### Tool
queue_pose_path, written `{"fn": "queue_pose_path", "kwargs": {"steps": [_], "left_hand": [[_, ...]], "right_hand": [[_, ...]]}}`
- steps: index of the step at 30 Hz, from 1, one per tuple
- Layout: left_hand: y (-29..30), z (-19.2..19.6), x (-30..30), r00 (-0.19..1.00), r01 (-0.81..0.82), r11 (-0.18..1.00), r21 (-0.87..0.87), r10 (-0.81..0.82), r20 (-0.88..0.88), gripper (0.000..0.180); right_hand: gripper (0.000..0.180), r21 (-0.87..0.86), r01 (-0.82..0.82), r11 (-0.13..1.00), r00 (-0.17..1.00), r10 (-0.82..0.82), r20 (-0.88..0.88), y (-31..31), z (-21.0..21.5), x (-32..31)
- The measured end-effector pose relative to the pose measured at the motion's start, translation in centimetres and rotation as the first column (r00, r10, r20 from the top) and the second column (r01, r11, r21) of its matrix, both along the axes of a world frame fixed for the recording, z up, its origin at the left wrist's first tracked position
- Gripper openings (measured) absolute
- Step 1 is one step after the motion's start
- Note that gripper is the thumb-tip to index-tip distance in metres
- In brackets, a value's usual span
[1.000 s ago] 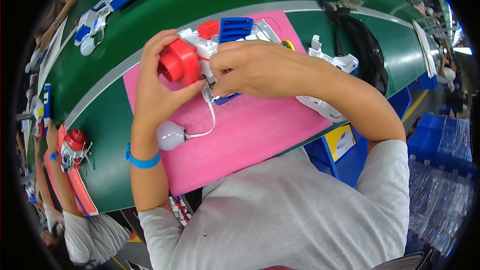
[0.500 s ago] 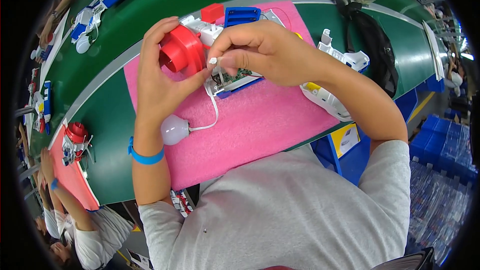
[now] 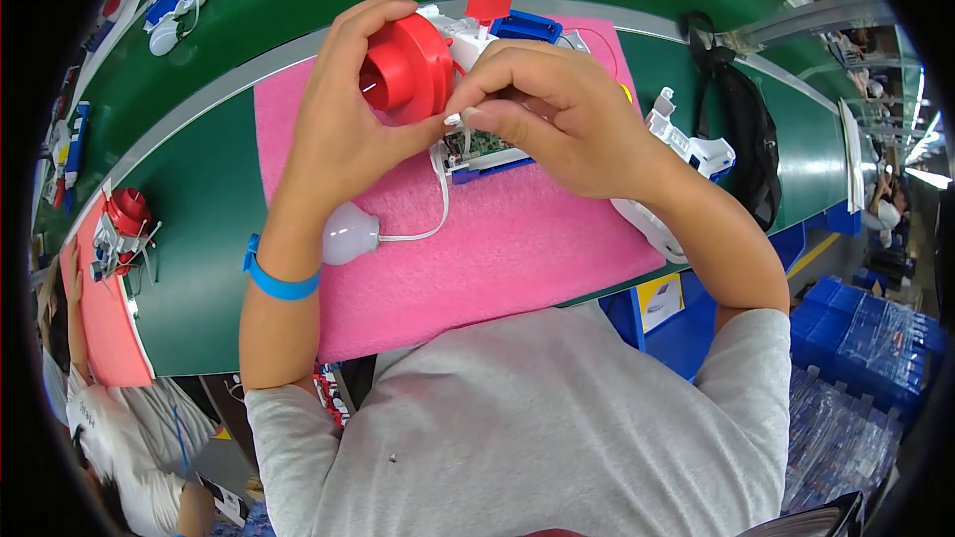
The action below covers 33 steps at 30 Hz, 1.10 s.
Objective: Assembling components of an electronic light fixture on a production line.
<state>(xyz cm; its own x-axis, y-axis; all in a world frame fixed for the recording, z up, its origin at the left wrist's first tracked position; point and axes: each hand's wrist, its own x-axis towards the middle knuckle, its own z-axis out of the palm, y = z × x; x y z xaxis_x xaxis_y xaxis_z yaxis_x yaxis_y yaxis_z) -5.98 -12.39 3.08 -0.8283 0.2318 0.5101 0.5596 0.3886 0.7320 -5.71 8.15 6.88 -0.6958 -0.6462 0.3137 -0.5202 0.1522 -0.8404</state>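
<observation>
On a pink cloth (image 3: 398,308) lies a partly opened device with a round red housing (image 3: 423,65) at its left. My left hand (image 3: 348,114) wraps round that housing, its thumb reaching toward a small white piece (image 3: 455,120). My right hand (image 3: 552,109) pinches this piece between thumb and forefinger; it looks like a connector, but it is too small to be sure. Just below the fingers a green circuit board (image 3: 479,144) shows in a white and blue casing. A white cable (image 3: 441,199) runs from the device to a white bulb-shaped part (image 3: 350,234) on the cloth.
Behind my right hand are a red block (image 3: 488,5) and a blue battery tray (image 3: 527,27). White casing parts (image 3: 686,144) lie by my right forearm, with a black bag (image 3: 751,139) beyond. At far left, another red-and-white device (image 3: 127,214) stands near a co-worker's arm.
My view has shifted, so the cloth and device appear displaced in the picture. Both hands keep their hold, left on the housing and right on the small white piece. The co-worker at left has moved.
</observation>
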Motion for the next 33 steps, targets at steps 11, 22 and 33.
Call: {"fn": "queue_pose_path", "kwargs": {"steps": [11,22,33], "left_hand": [[0.3,0.9,-0.2,0.995,0.007,0.996,-0.091,-0.016,-0.097,0.076],[0.3,0.8,-0.7,0.982,0.011,0.974,-0.225,-0.053,-0.183,0.076],[-0.8,0.3,-0.8,0.983,0.111,0.959,-0.263,-0.145,-0.116,0.073]], "right_hand": [[0.01,0.427,0.15,0.892,0.805,0.141,-0.576,1.5,-0.9,1.2],[0.007,0.507,0.4,0.764,0.678,0.125,-0.724,0.5,-4.8,0.9],[0.012,0.723,0.336,0.604,0.774,0.26,-0.577,-0.6,-4.7,0.8]]}}
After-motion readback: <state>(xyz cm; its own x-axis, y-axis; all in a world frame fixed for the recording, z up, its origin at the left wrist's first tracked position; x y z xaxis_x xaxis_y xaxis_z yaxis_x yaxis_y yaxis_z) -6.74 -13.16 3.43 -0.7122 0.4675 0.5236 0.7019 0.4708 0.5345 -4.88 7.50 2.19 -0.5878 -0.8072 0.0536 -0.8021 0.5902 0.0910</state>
